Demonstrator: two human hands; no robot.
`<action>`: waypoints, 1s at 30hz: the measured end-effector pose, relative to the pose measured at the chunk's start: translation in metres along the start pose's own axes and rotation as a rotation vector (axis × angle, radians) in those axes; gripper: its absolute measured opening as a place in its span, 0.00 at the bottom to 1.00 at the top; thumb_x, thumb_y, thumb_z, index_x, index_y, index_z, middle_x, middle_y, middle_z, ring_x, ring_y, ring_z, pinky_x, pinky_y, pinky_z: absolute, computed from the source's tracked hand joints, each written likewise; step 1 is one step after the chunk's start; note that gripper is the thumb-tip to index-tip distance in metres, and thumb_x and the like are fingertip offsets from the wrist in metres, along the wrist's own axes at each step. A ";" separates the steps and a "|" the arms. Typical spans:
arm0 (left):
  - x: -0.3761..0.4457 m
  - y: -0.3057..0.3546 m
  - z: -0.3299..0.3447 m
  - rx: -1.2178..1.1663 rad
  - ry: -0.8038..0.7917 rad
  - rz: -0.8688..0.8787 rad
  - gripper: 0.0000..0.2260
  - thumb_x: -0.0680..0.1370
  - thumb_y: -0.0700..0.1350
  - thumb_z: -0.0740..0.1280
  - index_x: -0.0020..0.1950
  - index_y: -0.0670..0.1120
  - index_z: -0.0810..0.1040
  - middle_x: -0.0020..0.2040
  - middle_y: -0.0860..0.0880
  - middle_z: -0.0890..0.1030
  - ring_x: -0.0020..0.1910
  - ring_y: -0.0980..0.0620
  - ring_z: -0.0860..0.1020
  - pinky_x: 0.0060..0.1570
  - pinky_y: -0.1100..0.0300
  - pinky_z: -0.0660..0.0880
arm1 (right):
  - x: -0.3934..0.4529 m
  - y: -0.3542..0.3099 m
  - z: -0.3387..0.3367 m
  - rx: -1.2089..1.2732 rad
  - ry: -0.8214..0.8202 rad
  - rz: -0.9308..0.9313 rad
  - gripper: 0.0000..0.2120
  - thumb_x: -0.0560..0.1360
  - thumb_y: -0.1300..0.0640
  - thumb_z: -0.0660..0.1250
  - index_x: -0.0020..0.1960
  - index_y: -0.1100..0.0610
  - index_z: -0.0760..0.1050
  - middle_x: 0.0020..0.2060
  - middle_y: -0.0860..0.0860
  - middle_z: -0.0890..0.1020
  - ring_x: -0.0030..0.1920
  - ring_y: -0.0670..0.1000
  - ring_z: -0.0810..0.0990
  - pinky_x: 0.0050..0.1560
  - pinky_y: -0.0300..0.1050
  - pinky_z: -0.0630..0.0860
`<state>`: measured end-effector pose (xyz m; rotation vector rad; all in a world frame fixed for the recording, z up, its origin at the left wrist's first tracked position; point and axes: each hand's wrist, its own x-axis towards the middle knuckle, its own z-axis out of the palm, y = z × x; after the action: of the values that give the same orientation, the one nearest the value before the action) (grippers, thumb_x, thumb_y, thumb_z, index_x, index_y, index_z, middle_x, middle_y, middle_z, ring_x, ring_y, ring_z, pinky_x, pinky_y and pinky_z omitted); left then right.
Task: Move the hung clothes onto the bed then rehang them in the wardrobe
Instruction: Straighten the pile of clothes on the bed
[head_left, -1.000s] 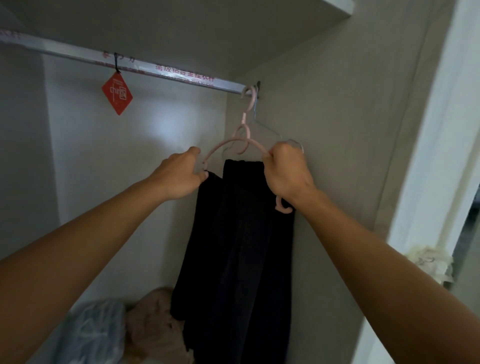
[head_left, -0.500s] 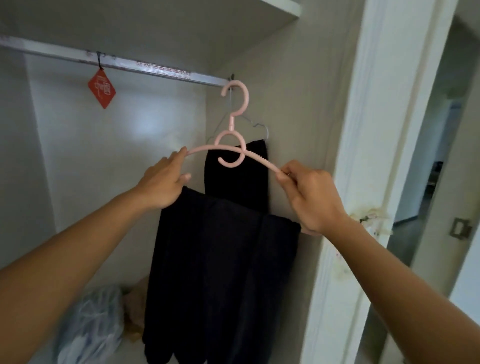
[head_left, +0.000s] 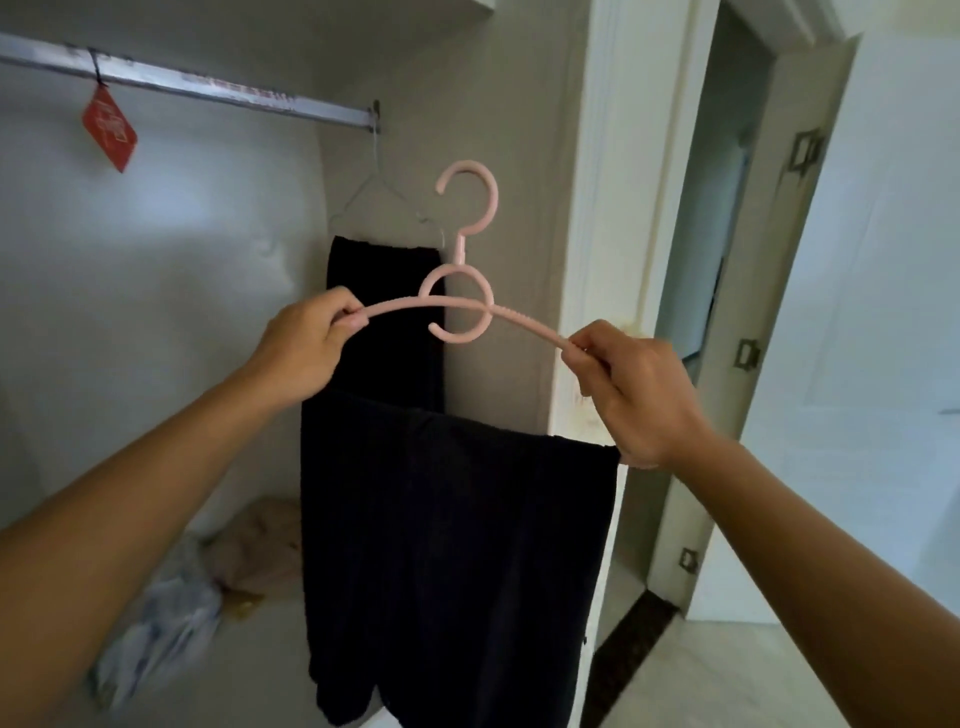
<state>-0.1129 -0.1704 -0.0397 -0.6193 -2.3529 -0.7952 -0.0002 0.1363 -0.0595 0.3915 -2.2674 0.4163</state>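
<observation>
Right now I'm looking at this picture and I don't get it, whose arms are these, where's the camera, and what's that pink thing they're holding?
There is no machine here. The arms belong to a person wearing a camera on their head, so you see what they see, looking forward and down into a wardrobe.

The left hand and right hand each pinch one end of a pink plastic hanger. Its hook is in the air, off the metal rail. A dark garment hangs folded from it, below the hands.

Behind it, a thin wire hanger on the rail carries another dark garment. A red tag also dangles from the rail. On the wardrobe floor lie a pale bundle of cloth and a crumpled light plastic bag. To the right is an open doorway.
</observation>
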 end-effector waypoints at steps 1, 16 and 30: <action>-0.005 0.008 0.001 -0.023 -0.011 0.017 0.07 0.83 0.45 0.61 0.49 0.47 0.76 0.38 0.44 0.76 0.37 0.43 0.74 0.36 0.51 0.68 | -0.007 0.002 -0.007 -0.016 0.016 0.019 0.12 0.83 0.49 0.57 0.49 0.54 0.74 0.30 0.45 0.78 0.26 0.46 0.74 0.31 0.49 0.73; -0.070 0.210 0.067 -0.328 -0.168 0.195 0.05 0.81 0.45 0.64 0.47 0.48 0.78 0.36 0.49 0.78 0.32 0.58 0.73 0.33 0.63 0.67 | -0.162 0.038 -0.179 -0.010 0.162 0.453 0.04 0.79 0.53 0.66 0.48 0.52 0.78 0.34 0.47 0.82 0.26 0.40 0.73 0.26 0.29 0.67; -0.177 0.479 0.169 -0.619 -0.311 0.370 0.07 0.81 0.44 0.65 0.56 0.47 0.80 0.44 0.53 0.78 0.43 0.57 0.76 0.42 0.63 0.69 | -0.373 0.083 -0.412 -0.283 0.187 0.733 0.04 0.78 0.54 0.69 0.46 0.52 0.82 0.36 0.45 0.84 0.36 0.43 0.82 0.45 0.46 0.81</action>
<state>0.2306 0.2412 -0.0776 -1.4784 -2.1258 -1.3299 0.4746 0.4357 -0.0892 -0.6199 -2.1792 0.4576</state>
